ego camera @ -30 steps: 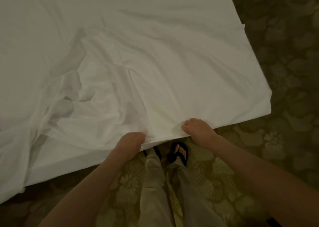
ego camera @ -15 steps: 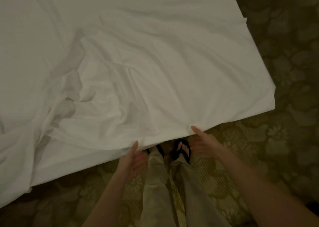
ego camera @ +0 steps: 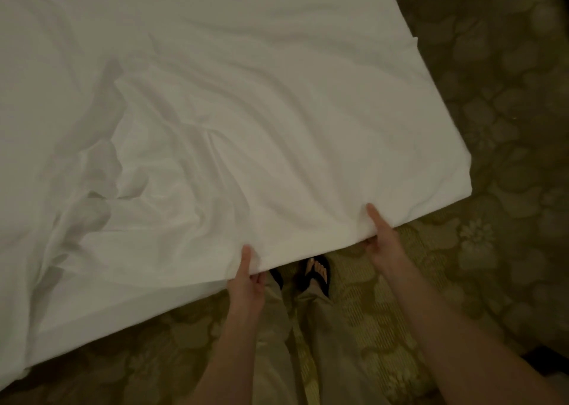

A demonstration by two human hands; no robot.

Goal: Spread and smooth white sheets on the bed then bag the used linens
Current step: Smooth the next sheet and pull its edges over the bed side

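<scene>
**White sheet held at its near edge by both hands**

Floor: patterned carpet (ego camera: 498, 127), dull gold-green with a floral motif, showing along the right side and across the bottom of the view.

Main item: white sheet (ego camera: 246, 96), spread over most of the view from the upper left down to a corner at the right. Its right portion lies fairly flat with long shallow ripples; the left-centre portion is bunched into deep, crumpled folds. The near edge runs diagonally from lower left up to the right corner and overhangs the carpet.

Left hand (ego camera: 246, 281): grasping the sheet's near edge, thumb laid on top of the cloth, the other fingers tucked under the hem. Small creases gather in the cloth at the grip.

Right hand (ego camera: 383, 238): grasping the same edge further to the right, thumb stretched flat on top of the cloth, the other fingers curled beneath it. Both forearms are bare.

Minor items: light trousers (ego camera: 308, 343) between the arms; a dark sandal (ego camera: 317, 270) on a foot just below the sheet's edge, between the two hands.
</scene>
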